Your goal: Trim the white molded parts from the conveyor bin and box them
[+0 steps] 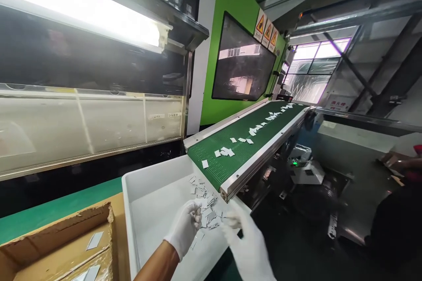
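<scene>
Head view: both gloved hands are down in the white bin [154, 184], right over the heap of small white parts [206, 210]. The left hand [185, 227] has its fingers curled in a closed grip at the heap's near edge, touching the parts; whether it pinches one I cannot tell. The right hand [245, 246] is spread, its grip open, fingertips just beside the heap's right side. The conveyor [231, 158] overhangs the bin's far corner, directly above the heap, with more white parts scattered along its green belt. A cardboard box [49, 246] sits left of the bin on the desk [52, 210]. The green machine [224, 17] stands behind.
</scene>
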